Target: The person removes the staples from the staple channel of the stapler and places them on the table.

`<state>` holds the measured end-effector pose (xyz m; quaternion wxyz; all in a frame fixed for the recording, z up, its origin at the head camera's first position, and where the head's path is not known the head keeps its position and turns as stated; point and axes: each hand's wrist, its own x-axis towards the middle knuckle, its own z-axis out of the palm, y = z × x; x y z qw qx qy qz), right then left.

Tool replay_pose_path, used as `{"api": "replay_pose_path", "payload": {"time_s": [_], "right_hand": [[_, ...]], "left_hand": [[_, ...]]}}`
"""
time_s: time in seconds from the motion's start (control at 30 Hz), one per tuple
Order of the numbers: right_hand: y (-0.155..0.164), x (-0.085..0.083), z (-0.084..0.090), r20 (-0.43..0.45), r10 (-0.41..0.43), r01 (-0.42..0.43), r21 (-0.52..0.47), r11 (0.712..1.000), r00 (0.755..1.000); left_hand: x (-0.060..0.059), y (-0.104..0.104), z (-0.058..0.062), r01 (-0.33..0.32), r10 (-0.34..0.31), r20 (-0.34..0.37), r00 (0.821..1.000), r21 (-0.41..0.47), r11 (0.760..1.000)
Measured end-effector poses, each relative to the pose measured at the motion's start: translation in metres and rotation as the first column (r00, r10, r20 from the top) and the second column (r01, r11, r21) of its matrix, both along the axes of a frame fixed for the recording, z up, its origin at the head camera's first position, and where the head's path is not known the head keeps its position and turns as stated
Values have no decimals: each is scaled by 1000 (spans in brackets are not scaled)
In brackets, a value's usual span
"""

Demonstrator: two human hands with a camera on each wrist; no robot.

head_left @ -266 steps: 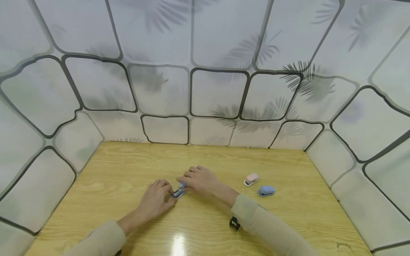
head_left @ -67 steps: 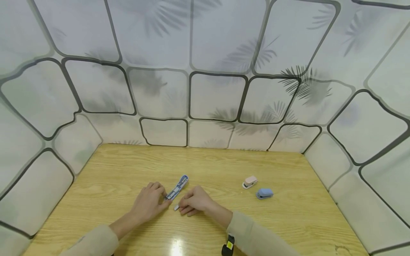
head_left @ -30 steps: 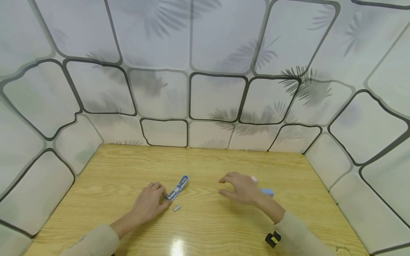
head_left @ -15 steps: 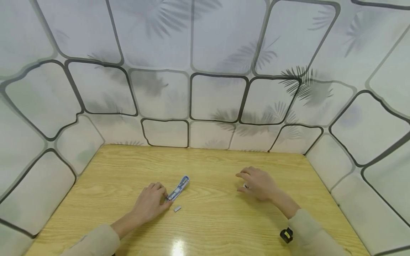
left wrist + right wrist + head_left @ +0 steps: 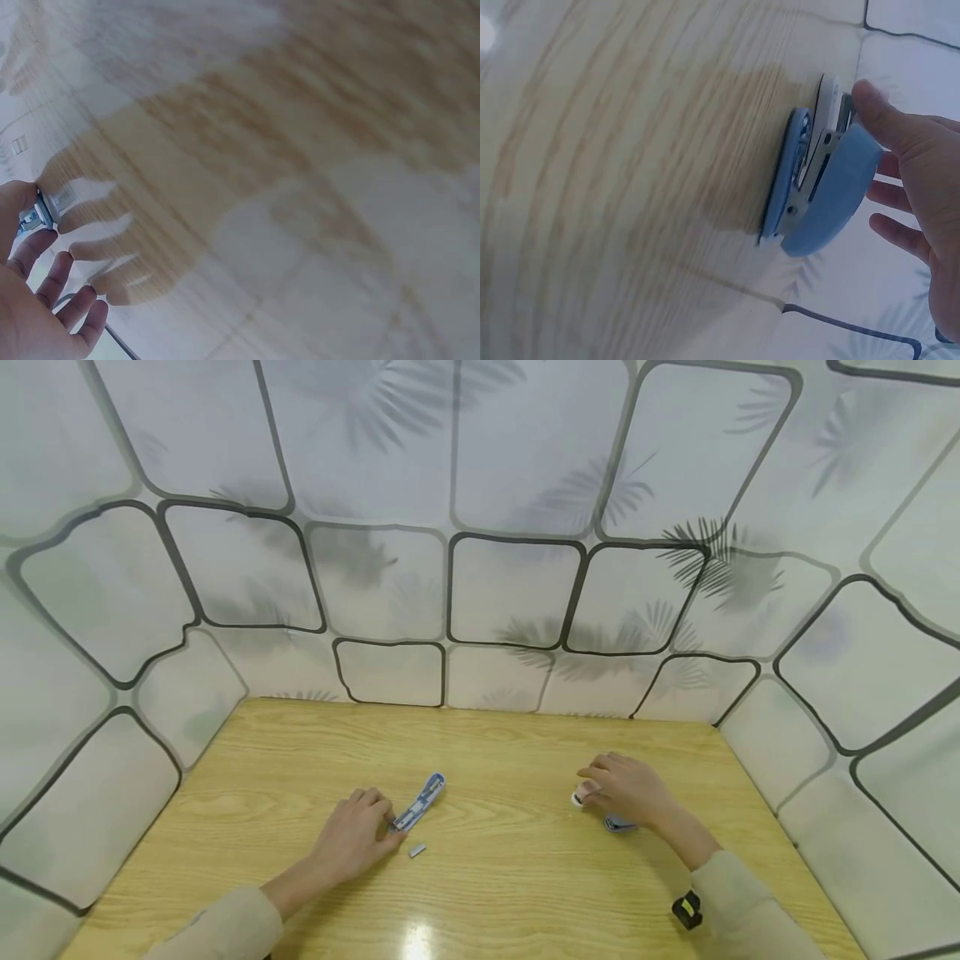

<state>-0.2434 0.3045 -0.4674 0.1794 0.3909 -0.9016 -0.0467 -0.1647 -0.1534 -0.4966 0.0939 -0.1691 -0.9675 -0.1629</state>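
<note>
fingers of the left hand (image 5: 351,837) pinch the near end of the opened blue stapler (image 5: 420,802) mid-tabletop (image 5: 495,893), a staple strip (image 5: 417,850) just beside. right hand (image 5: 628,788), grip loosely released, touches the pink stapler (image 5: 579,797) over the closed blue stapler (image 5: 817,191) at right. no writing readable.

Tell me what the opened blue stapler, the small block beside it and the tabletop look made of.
Opened stapler: seemingly blue plastic shell around shiny metal channel. Small block: grey and metallic, probably a staple strip. Tabletop: wood grain under glossy finish, shown by the light glare; solid or laminate unclear.
</note>
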Motion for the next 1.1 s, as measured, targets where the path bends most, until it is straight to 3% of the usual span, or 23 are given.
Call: {"api": "replay_pose_path", "payload": {"time_s": [0.37,0.77,1.1], "right_hand": [[11,-1,-7,-89,83,-89,-62,994,993],[2,-4,-11,-91,124,-132,-83,988,988],[-22,3,-13,-82,164,-170,-77,982,983]], "left_hand": [[1,-1,1,16,-16,3,1000,-5,1000],[3,-5,3,6,-7,14,1000,34,999],[9,5,8,11,-7,-49,999,85,996]]}}
